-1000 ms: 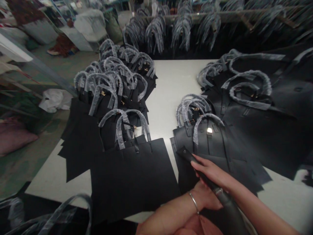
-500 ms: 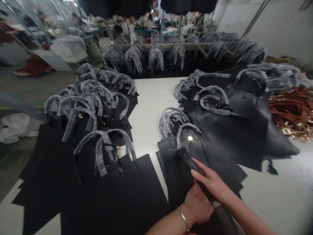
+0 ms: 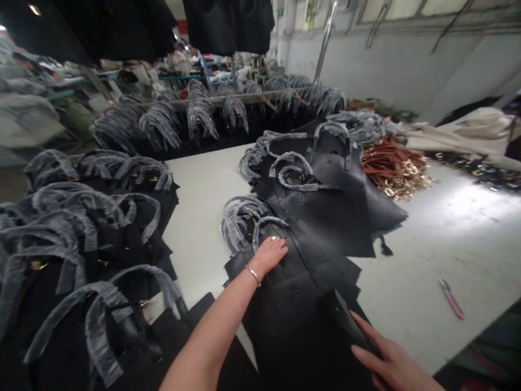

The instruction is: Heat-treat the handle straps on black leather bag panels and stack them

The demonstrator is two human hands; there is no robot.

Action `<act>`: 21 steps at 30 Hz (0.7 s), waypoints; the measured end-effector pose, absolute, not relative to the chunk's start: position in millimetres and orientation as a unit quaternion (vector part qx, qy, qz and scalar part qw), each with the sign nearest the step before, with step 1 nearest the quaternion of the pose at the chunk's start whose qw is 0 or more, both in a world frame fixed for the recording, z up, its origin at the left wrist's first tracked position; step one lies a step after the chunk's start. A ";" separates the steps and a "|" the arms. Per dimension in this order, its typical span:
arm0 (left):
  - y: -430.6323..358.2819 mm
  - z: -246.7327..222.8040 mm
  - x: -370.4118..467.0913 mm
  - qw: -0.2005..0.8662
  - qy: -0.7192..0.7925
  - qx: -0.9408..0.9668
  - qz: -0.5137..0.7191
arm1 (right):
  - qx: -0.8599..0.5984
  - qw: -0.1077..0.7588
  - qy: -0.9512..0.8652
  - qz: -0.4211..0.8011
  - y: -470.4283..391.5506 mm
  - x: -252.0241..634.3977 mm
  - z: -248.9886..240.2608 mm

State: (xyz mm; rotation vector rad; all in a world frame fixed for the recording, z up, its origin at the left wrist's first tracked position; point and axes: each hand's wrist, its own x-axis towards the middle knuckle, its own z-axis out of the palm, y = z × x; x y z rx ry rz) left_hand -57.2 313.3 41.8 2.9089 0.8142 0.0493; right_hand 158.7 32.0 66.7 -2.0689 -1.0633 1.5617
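Note:
My left hand, with a bracelet on its wrist, rests on a stack of black bag panels near a plastic-wrapped handle. Its fingers are bent, and whether they grip anything is hidden. At the lower right, my right hand is closed around a long black strap-like piece, thumb on one side and fingers on the other. To the left lie more black panels with wrapped handles and gold-coloured metal parts.
Black panels lie behind the stack, beside brown straps with metal fittings. Pink-handled snips lie on the white table at right. A rack of wrapped handles stands behind. Black pieces hang above.
The view has turned right, bringing the snips into sight. My left hand has moved away from my right hand, forward onto the stack. My right hand still holds the black piece, now farther right.

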 end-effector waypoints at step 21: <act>173.4 36.4 -112.7 0.779 0.437 0.358 0.273 | -0.583 0.198 -0.393 0.683 68.8 115.3 108.2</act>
